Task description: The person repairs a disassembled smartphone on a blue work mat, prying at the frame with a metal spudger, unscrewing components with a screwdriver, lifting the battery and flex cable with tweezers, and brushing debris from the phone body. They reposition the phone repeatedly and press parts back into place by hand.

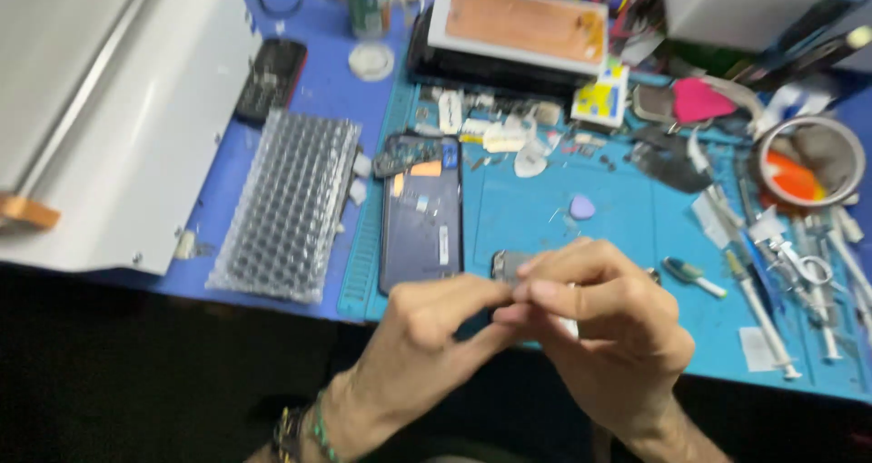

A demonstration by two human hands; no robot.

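Head view, hands: we see the left hand [427, 336] and the right hand [599, 322] meeting in the lower middle of the frame, fingertips drawn together over one small part.
Grip, left: the thumb and forefinger are pinched together at the tip of the small grey part [510, 265]; we cannot tell how firmly, as the frame is blurred.
Grip, right: the fingers are curled in and closed around the same part, hiding most of it.
Small grey part: it shows only as a dark grey corner above the knuckles, just above the near edge of the teal work mat [527, 200].
Wrist: a beaded bracelet [304, 431] sits at the lower left of the frame on the left wrist.
Opened phone: the dark phone body [421, 213] lies flat on the mat's left side, just left of and above the hands.
Bubble wrap: a clear sheet [286, 207] lies left of the phone on the blue table [327, 86].
Small phone: a black one [271, 77] lies in the upper left.
Pick: a lilac pick [581, 207] lies on the mat above the hands.
Syringes: several white syringes [763, 322] lie at the right of the frame.
Tape roll: a roll [808, 159] sits at the upper right.
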